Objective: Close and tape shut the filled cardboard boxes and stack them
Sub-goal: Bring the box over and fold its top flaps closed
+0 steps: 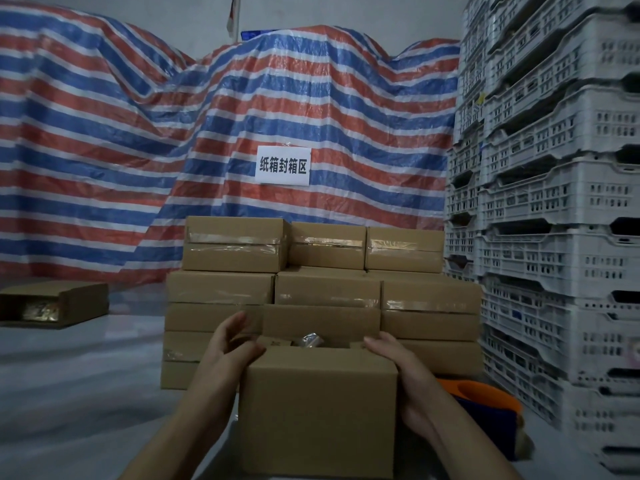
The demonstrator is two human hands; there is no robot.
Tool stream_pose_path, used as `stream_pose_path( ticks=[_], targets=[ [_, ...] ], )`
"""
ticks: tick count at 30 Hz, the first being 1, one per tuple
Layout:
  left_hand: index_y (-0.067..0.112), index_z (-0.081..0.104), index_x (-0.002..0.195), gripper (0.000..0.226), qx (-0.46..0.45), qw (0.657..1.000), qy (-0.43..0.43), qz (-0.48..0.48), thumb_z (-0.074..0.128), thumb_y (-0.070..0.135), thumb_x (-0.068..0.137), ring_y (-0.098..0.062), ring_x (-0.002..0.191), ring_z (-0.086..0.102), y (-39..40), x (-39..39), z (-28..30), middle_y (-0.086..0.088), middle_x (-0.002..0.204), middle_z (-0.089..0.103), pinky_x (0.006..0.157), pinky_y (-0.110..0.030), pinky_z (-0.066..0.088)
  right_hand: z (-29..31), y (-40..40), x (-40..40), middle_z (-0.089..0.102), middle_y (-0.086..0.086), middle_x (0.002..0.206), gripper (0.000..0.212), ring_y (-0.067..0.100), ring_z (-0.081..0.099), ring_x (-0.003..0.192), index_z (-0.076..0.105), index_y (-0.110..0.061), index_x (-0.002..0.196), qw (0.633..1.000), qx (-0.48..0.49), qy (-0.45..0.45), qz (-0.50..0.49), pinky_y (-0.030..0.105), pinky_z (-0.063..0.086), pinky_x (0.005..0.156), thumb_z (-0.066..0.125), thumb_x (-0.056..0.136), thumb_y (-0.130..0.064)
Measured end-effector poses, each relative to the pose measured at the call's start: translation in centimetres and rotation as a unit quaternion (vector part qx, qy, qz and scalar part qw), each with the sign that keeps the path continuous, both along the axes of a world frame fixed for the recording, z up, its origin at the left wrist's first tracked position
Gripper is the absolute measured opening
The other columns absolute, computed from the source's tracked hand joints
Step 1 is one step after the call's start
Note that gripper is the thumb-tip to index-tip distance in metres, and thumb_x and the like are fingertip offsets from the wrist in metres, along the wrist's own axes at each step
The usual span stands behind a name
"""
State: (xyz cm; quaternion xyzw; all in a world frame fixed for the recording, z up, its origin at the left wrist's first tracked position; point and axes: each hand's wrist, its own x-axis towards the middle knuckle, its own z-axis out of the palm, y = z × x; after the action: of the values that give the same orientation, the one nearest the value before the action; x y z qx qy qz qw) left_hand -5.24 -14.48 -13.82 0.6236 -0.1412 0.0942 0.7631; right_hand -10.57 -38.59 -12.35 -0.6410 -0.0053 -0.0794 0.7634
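At 6 o'clock, close up: a plain brown cardboard box (318, 410) with its top flaps up and something shiny inside. Left hand (228, 344) at the box's top left corner, thumb on the near flap, fingers bent loosely in the air, not gripping. Right hand (398, 365) flat against the top right edge, fingers straight, just pressing. At 4 o'clock, just beside the right wrist: an orange and blue tape dispenser (485, 403) on the floor. Straight ahead at 12 o'clock, right behind the open box: a stack of taped-shut brown cardboard boxes (325, 271), three across. At 9 o'clock, well apart: one flat open brown box (59, 303) lying on the pale floor. At 3 o'clock: tall stacks of white plastic crates (554, 202). Farthest back: a red, white and blue striped tarp (138, 133) with a white paper sign (283, 165) on it.
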Motion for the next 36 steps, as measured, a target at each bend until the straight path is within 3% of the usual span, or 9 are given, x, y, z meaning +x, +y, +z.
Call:
stream_pose_path(
  ticks=[4,8,14,17,20,25,29,32,36],
  targets=[
    [0.043,0.039,0.143,0.062,0.020,0.997,-0.016,-0.069,0.058,0.012,0.093,-0.015,0.116,0.054,0.3,0.3,0.3,0.017,0.122,0.051,0.096,-0.038,0.048,0.5,-0.7,0.0,0.069,0.007,0.115,0.067,0.032,0.067,0.108,0.055,-0.032,0.126,0.999,-0.021,-0.031,0.022,0.045,0.055,0.087,0.079,0.064,-0.035],
    [0.047,0.051,0.127,0.050,0.036,0.993,-0.008,-0.108,0.054,0.009,0.094,-0.017,0.109,0.062,0.6,0.5,0.6,0.017,0.116,0.059,0.084,-0.032,0.053,0.9,-1.1,-0.2,0.068,0.008,0.126,0.077,0.027,0.069,0.110,0.048,-0.032,0.145,0.996,-0.056,-0.060,0.030,0.038,0.055,0.086,0.076,0.074,-0.026],
    [0.040,0.064,0.111,0.037,0.023,0.997,-0.020,-0.067,0.062,0.012,0.087,-0.018,0.108,0.062,0.7,0.7,-0.2,0.010,0.116,0.065,0.087,-0.035,0.050,0.5,-1.5,-0.3,0.057,0.013,0.136,0.050,0.033,0.064,0.116,0.066,-0.046,0.126,0.994,-0.074,-0.070,0.027,0.032,0.058,0.074,0.074,0.078,-0.035],
    [0.030,0.073,0.091,0.019,0.031,0.998,-0.032,-0.050,0.066,0.028,0.073,-0.028,0.094,0.064,0.7,0.4,-0.3,-0.006,0.104,0.071,0.081,-0.042,0.051,0.0,-1.5,-0.3,0.067,0.008,0.127,0.043,0.028,0.070,0.104,0.077,-0.033,0.109,0.995,-0.079,-0.059,0.019,0.028,0.057,0.067,0.074,0.071,-0.051],
    [0.025,0.074,0.085,0.020,0.047,0.997,-0.050,-0.034,0.064,0.034,0.071,-0.028,0.100,0.064,1.0,0.5,-0.4,0.004,0.105,0.073,0.093,-0.048,0.048,-0.1,-1.5,-0.3,0.075,-0.008,0.112,0.045,0.013,0.073,0.096,0.080,-0.023,0.101,0.995,-0.082,-0.059,0.014,0.025,0.058,0.067,0.075,0.067,-0.053],
    [0.033,0.073,0.082,0.023,0.152,0.984,-0.087,-0.019,0.059,0.018,0.091,-0.008,0.097,0.066,1.7,0.4,0.4,0.016,0.104,0.072,0.082,-0.031,0.046,0.1,-1.2,-0.5,0.077,-0.011,0.103,0.043,0.005,0.073,0.085,0.081,-0.025,0.099,0.992,-0.111,-0.063,-0.009,0.016,0.052,0.054,0.071,0.069,-0.053],
    [0.047,0.070,0.095,0.038,0.343,0.930,-0.133,-0.017,0.050,0.014,0.100,-0.008,0.089,0.066,2.1,-1.0,3.6,0.009,0.099,0.071,0.077,-0.033,0.056,0.5,-1.4,-0.3,0.077,-0.010,0.105,0.036,0.007,0.070,0.101,0.082,-0.034,0.095,0.985,-0.157,-0.072,-0.018,0.028,0.050,0.088,0.071,0.068,-0.055],
    [0.054,0.057,0.113,0.034,0.460,0.863,-0.210,-0.010,0.047,0.024,0.100,0.004,0.081,0.064,0.3,-2.7,5.7,0.022,0.097,0.064,0.063,-0.017,0.052,0.5,-1.5,-0.1,0.077,-0.010,0.106,0.038,0.011,0.068,0.108,0.082,-0.032,0.094,0.981,-0.174,-0.079,-0.028,0.033,0.050,0.097,0.071,0.067,-0.056],
    [0.042,0.054,0.130,0.037,0.559,0.772,-0.303,-0.003,0.041,0.053,0.098,0.005,0.105,0.057,-2.4,-4.0,6.5,0.021,0.121,0.062,0.090,-0.025,0.049,0.9,-1.4,-0.5,0.076,-0.012,0.107,0.036,0.009,0.067,0.108,0.082,-0.033,0.095,0.978,-0.192,-0.079,-0.026,0.033,0.049,0.100,0.069,0.071,-0.056]
  ],
)
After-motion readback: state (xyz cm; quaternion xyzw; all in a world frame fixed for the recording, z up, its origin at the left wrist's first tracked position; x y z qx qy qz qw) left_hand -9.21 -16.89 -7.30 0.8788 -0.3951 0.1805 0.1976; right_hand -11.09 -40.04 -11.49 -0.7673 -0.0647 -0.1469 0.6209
